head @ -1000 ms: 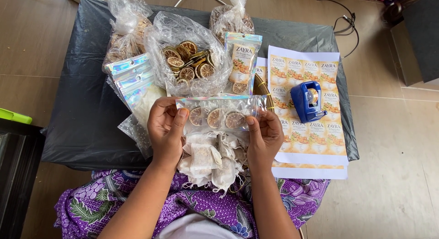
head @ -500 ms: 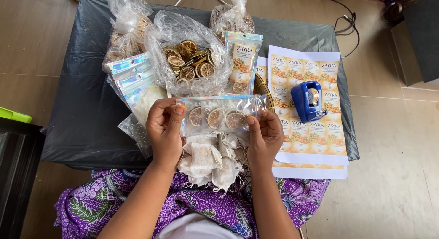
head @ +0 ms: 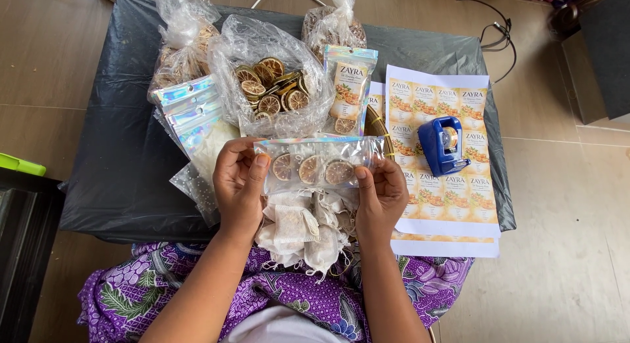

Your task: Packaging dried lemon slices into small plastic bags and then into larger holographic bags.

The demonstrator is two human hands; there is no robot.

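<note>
— Why is the pouch point(head: 319, 164) held flat and sideways like that, above the lap?

— So the clear face is up. The left hand point(head: 239, 184) pinches one short end, thumb on top and fingers underneath, and the right hand point(head: 382, 195) does the same at the other end. Stretched between both grips, it shows three dried citrus slices lying in a row, none overlapping.

— And it's not resting on the worktop point(head: 125, 166)?

— No, it hangs just above the near edge, over a heap of small white sachets point(head: 298, 228) piled there. My guess is that the heap sits close so either hand can get at it easily.

— What's behind it?

— An open clear bag of dried slices point(head: 272, 87) straight ahead, mouth gaping toward the person, which looks handy for picking from. Empty shiny pouches point(head: 190, 107) are fanned to its left, and a finished, labelled pouch point(head: 350, 87) stands against the bag's right side.

— And the blue thing?

— A tape dispenser point(head: 443, 145), sitting on sheets of printed labels point(head: 453, 185) on the right, beside the right hand but apart from it. Two more tied bags at the back I can't make out well.
</note>
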